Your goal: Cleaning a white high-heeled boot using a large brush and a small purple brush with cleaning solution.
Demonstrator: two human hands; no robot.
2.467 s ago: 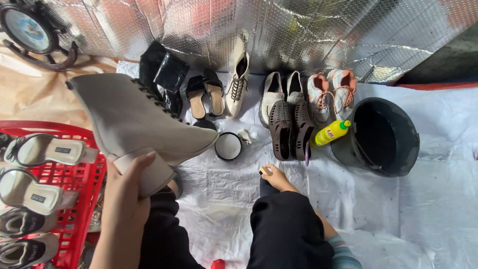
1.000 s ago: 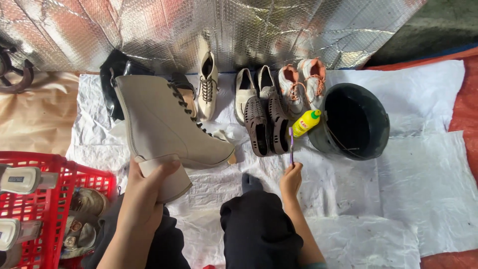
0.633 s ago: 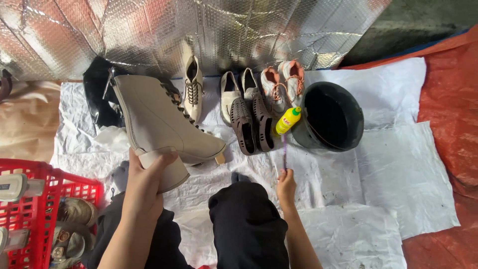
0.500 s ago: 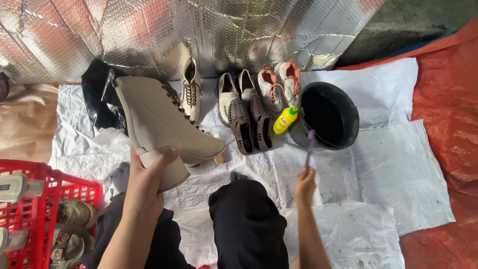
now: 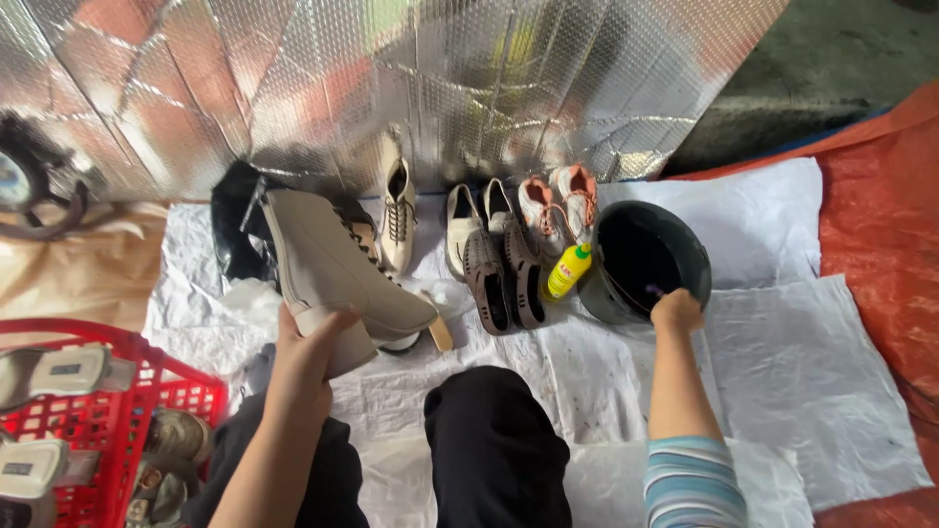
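The left hand [image 5: 308, 347] is closed around the heel of a beige lace-up boot [image 5: 337, 279] and holds it up above the white sheet [image 5: 773, 323] that covers the floor. The toe of the boot points to the right and a little down. Under the toe there is a small round tin [image 5: 401, 343], mostly hidden, and just beside it a small tan thing that I cannot name.

The right hand [image 5: 677, 309] is stretched out to the black bucket [image 5: 641, 262] and sits on its near rim, with the fingers curled in. Something small and purple shows at the fingers, but it is too small to tell what it is, so I cannot tell if the hand grips anything.

A yellow bottle with a green cap [image 5: 566, 271] leans just beside the bucket, on its left. More to the left, a row of shoes lies at the far edge of the sheet: a pink pair [image 5: 558, 200], a dark brown pair [image 5: 504, 274], a cream pair [image 5: 469, 220] and one cream lace-up shoe [image 5: 396, 220]. Behind the boot there is a black boot [image 5: 235, 230]. A silver foil wall [image 5: 391, 88] stands behind all. At the near left corner, a red plastic basket [image 5: 117, 386] holds pale sandals [image 5: 64, 370].
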